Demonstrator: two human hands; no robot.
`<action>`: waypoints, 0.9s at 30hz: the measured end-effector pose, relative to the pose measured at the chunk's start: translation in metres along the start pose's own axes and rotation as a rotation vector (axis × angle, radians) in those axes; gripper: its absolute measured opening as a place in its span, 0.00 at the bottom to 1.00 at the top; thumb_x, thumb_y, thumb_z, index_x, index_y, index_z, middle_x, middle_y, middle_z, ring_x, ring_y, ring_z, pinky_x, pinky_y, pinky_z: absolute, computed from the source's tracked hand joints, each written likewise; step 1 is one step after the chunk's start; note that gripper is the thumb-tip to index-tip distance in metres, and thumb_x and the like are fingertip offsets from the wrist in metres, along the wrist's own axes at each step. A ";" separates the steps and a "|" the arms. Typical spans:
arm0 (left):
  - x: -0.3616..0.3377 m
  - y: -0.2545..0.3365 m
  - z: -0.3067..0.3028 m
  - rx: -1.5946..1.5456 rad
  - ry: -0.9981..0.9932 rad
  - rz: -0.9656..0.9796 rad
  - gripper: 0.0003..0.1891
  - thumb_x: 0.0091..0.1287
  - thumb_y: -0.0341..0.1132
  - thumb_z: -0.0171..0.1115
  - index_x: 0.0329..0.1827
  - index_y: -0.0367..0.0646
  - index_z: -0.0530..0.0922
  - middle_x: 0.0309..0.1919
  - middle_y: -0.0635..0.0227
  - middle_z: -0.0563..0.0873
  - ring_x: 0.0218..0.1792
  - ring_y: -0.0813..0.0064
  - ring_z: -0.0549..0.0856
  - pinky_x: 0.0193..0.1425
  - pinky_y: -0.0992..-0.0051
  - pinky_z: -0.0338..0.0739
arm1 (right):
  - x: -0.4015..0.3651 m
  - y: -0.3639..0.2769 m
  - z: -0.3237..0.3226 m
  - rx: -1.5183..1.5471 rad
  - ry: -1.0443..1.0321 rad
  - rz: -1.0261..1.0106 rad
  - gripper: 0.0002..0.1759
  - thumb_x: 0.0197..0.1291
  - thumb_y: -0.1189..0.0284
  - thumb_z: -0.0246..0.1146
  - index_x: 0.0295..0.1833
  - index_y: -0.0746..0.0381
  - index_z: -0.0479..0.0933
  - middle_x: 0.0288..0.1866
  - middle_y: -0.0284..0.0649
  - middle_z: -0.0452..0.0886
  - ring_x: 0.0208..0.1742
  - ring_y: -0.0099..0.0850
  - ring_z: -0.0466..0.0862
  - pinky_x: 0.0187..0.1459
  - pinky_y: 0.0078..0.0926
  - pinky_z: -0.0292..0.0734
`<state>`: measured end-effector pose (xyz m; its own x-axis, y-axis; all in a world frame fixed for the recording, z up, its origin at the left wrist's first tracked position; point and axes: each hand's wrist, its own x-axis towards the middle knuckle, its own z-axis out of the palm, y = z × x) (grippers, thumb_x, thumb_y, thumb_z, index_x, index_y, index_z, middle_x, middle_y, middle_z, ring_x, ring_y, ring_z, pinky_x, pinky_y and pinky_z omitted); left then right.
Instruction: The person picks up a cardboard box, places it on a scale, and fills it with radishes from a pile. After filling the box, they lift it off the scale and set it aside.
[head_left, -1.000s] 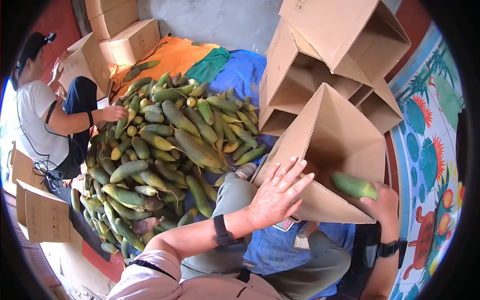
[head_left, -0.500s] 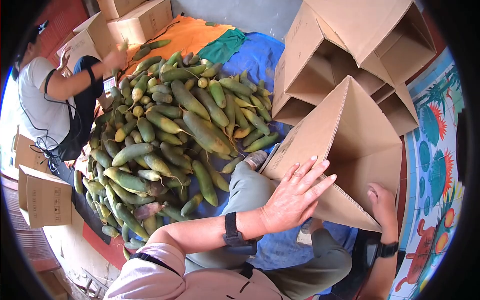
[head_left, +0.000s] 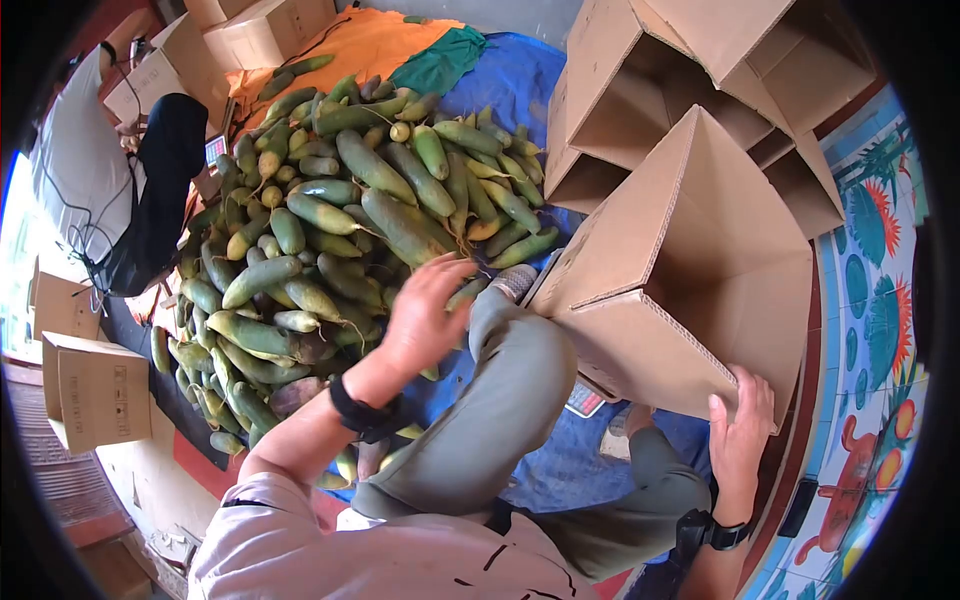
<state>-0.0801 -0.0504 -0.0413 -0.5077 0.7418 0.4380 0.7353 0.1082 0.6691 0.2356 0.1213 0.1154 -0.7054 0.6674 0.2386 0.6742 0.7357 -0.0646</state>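
Observation:
An opened cardboard box (head_left: pixel 650 345) stands by my knee, its mouth facing up and right. My right hand (head_left: pixel 742 425) holds its near rim, fingers over the edge and thumb on the outer side. My left hand (head_left: pixel 428 312) is above the near right side of a big heap of long green radishes (head_left: pixel 325 215). Its fingers are slightly bent and apart, and I see nothing in them. Some radishes beneath this hand are hidden by it. Under the box edge, part of a scale (head_left: pixel 585 400) with a keypad shows.
More open cardboard boxes (head_left: pixel 640 90) are stacked at the far right. A person (head_left: pixel 85 170) sits at the left beside the heap, near closed boxes (head_left: pixel 270 35). Blue (head_left: pixel 515 75) and orange (head_left: pixel 350 45) sheets cover the floor. A painted tile wall (head_left: pixel 865 300) borders the right.
My left hand has left the box and moved left over the radishes. My right hand has shifted from inside the box to its near rim. The box has turned slightly. The person's arm has lowered.

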 end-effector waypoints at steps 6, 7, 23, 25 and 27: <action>-0.082 -0.098 0.017 0.141 -0.280 -0.439 0.15 0.58 0.33 0.60 0.47 0.40 0.78 0.45 0.55 0.82 0.49 0.54 0.80 0.55 0.62 0.75 | 0.000 0.003 0.004 -0.029 -0.006 -0.018 0.22 0.53 0.71 0.62 0.54 0.65 0.71 0.45 0.50 0.74 0.49 0.50 0.72 0.53 0.44 0.66; -0.091 -0.110 0.030 0.137 -0.281 -0.442 0.15 0.58 0.33 0.60 0.47 0.40 0.78 0.45 0.55 0.82 0.49 0.54 0.80 0.55 0.62 0.75 | -0.001 0.004 0.005 -0.037 0.004 -0.023 0.22 0.52 0.70 0.63 0.54 0.65 0.71 0.46 0.50 0.74 0.49 0.50 0.72 0.53 0.44 0.66; -0.079 -0.208 0.185 0.447 -0.931 -0.679 0.20 0.64 0.36 0.49 0.56 0.39 0.78 0.64 0.58 0.74 0.59 0.60 0.79 0.59 0.66 0.74 | -0.001 0.006 0.007 -0.115 -0.005 -0.045 0.28 0.56 0.54 0.61 0.52 0.67 0.71 0.44 0.51 0.74 0.44 0.49 0.73 0.48 0.45 0.66; -0.058 -0.183 0.169 0.418 -0.988 -0.793 0.20 0.64 0.35 0.49 0.56 0.38 0.78 0.61 0.57 0.76 0.58 0.61 0.79 0.60 0.68 0.73 | -0.001 0.007 0.008 -0.145 -0.015 -0.042 0.29 0.58 0.52 0.60 0.52 0.67 0.71 0.43 0.50 0.74 0.44 0.49 0.73 0.48 0.45 0.66; -0.078 -0.208 0.194 0.443 -0.954 -0.736 0.18 0.65 0.34 0.49 0.54 0.37 0.79 0.59 0.55 0.77 0.57 0.60 0.80 0.58 0.67 0.75 | 0.000 0.006 0.008 -0.143 -0.015 -0.029 0.29 0.58 0.52 0.60 0.51 0.67 0.71 0.43 0.50 0.74 0.43 0.49 0.73 0.48 0.45 0.66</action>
<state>-0.1065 -0.0018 -0.3314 -0.4704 0.5713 -0.6726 0.5990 0.7664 0.2321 0.2377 0.1265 0.1069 -0.7274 0.6485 0.2241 0.6771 0.7314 0.0814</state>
